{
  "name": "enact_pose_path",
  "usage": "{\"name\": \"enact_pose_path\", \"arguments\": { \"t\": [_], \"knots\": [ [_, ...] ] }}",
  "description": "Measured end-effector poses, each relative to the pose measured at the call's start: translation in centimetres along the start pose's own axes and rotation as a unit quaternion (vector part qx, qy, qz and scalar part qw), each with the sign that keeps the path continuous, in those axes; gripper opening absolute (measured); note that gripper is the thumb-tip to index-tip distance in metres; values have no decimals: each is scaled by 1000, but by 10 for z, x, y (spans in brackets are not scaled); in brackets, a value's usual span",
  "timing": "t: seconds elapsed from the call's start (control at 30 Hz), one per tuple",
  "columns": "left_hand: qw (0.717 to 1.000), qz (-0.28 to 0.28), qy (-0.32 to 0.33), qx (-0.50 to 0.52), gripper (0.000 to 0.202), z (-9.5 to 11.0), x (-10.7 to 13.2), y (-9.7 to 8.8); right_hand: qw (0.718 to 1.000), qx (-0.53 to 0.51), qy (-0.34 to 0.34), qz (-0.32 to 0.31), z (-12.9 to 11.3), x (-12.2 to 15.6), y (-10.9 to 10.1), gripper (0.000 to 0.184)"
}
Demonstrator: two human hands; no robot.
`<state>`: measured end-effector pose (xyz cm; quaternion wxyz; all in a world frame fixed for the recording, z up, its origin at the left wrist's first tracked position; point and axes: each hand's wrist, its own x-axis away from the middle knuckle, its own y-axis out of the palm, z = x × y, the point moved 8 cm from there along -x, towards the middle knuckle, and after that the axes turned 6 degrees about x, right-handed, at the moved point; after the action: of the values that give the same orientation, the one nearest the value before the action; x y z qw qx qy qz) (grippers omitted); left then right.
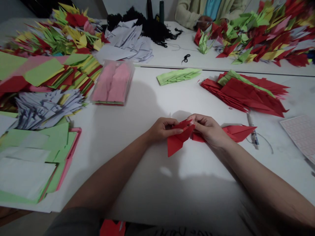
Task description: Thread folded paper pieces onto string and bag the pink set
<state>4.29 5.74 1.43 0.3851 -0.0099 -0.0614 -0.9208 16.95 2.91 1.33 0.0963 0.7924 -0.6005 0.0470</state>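
The red folded paper (pixel 177 140) sits just above the white table (pixel 152 183), centred in front of the person and held between both hands. The left hand (pixel 162 129) is closed on its left upper edge, thumb and fingertips pinched onto the fold. The right hand (pixel 208 129) is closed on its right part, with fingers curled over the upper tip and covering that end. The paper's long axis runs diagonally, from a sharp corner at the lower left, pointing toward the person, up to the tip between the two hands. A second red piece (pixel 238 132) lies flat on the table just beside the right wrist, its point directed to the right. A pen (pixel 252 132) lies near that point. Farther back are a stack of red folded pieces (pixel 248 94), a green folded stack (pixel 177 76) and a clear pack of pink sheets (pixel 113 83). Another person's hand (pixel 203 22) rests at the far edge.
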Motion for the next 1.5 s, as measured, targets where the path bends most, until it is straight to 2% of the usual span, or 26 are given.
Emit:
{"name": "enact_pose_path", "arguments": {
  "t": [1.03, 1.3, 1.5],
  "knots": [
    [1000, 1, 2, -10, 27, 1, 0, -1, 1000, 4, 0, -20, -1, 1, 4, 26],
    [1000, -8, 4, -7, 26, 0, 0, 0, 1000, -19, 2, -14, 4, -1, 1, 18],
    [1000, -9, 13, -8, 25, 0, 0, 0, 1000, -12, 13, -6, 4, 0, 1, 27]
  ]
}}
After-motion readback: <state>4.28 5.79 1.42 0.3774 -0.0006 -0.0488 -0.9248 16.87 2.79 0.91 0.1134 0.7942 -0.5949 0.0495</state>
